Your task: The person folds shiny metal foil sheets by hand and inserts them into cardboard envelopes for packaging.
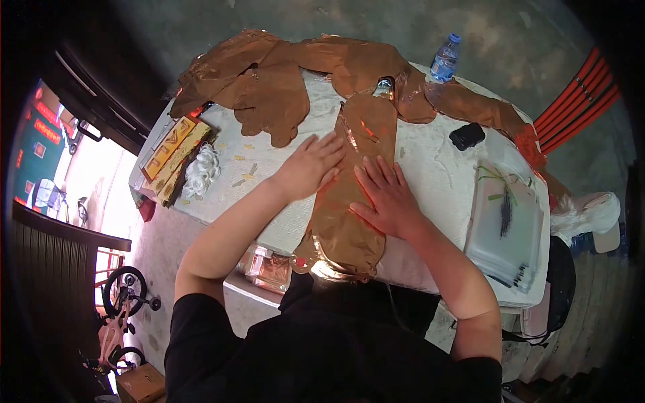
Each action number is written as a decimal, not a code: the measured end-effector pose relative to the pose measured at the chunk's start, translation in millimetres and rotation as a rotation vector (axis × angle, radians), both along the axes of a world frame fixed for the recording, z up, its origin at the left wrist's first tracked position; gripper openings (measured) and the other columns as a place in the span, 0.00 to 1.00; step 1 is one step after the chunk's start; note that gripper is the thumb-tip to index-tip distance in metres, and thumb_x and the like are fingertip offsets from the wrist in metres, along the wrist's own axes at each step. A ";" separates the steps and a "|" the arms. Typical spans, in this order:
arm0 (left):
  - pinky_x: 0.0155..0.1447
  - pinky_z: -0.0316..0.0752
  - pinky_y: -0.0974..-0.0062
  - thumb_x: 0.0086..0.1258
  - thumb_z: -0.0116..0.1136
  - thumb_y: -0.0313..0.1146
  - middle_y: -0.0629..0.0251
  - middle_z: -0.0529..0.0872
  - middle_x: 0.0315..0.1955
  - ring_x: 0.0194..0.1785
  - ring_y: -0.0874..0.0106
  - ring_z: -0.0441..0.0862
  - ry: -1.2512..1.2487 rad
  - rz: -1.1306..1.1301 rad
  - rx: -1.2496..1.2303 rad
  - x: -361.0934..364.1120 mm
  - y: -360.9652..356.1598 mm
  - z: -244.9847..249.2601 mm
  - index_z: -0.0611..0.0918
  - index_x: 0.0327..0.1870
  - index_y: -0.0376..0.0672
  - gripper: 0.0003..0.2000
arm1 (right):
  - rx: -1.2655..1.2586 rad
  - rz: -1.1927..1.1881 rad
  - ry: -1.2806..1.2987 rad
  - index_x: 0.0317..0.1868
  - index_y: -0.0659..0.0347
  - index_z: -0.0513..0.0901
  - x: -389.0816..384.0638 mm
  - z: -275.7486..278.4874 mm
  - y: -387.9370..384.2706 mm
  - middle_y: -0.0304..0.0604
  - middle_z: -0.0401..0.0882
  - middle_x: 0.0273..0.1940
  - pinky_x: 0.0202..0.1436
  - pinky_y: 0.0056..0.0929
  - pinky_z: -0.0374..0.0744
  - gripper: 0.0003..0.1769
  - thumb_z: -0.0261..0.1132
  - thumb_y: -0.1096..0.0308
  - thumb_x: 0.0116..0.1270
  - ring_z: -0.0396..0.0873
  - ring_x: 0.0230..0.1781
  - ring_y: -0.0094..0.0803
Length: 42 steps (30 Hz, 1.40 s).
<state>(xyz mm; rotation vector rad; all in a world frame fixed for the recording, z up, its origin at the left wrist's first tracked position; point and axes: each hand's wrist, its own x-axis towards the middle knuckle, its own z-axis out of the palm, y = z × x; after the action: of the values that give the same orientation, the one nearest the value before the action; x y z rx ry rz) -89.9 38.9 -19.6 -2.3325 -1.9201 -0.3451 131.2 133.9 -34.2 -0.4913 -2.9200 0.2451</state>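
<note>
A long, flat brown foil balloon [346,238] runs down the middle of the table toward my body, wrinkled and shiny at its near end. My left hand [310,168] lies over its left edge, fingers stretched out and pointing right. On its right side rests my right hand [388,199], palm down with the fingers spread. Neither hand grips anything. Beyond them, more crumpled brown foil [269,101] stretches in an arc along the far side of the table, touching the top of the middle piece.
The white-covered table [430,174] carries a patterned box [173,158], curled white ribbon [201,171], a water bottle [445,60], a small black object [467,136] and stacked clear plastic sleeves [500,235]. A red chair [579,101] stands right; a child's bicycle [115,329] stands lower left.
</note>
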 end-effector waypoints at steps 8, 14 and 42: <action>0.76 0.46 0.52 0.72 0.50 0.37 0.57 0.65 0.70 0.75 0.58 0.56 -0.191 0.020 -0.185 34.5 -93.6 28.6 0.68 0.68 0.40 0.25 | -0.005 0.068 -0.048 0.74 0.53 0.54 5.9 5.3 -3.4 0.48 0.46 0.76 0.76 0.55 0.40 0.41 0.52 0.40 0.69 0.42 0.77 0.47; 0.77 0.44 0.50 0.58 0.60 0.34 0.61 0.69 0.67 0.75 0.59 0.58 -0.331 0.032 -0.220 53.3 -137.3 40.9 0.72 0.65 0.44 0.30 | -0.037 0.157 -0.079 0.74 0.53 0.53 16.7 13.4 -15.9 0.48 0.45 0.76 0.76 0.57 0.39 0.41 0.52 0.41 0.69 0.41 0.78 0.46; 0.52 0.79 0.67 0.58 0.58 0.22 0.58 0.87 0.42 0.46 0.59 0.84 -0.534 -0.086 0.116 45.7 -92.4 6.6 0.84 0.44 0.40 0.13 | -0.221 0.100 0.135 0.67 0.56 0.67 73.6 26.2 -12.0 0.50 0.57 0.72 0.74 0.49 0.58 0.30 0.58 0.75 0.63 0.62 0.70 0.47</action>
<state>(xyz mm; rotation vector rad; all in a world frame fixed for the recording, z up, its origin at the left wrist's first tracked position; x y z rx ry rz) -44.2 -53.4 -13.0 -2.4192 -1.9230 -1.1551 204.8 121.9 -7.9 -0.3441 -2.8015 0.5945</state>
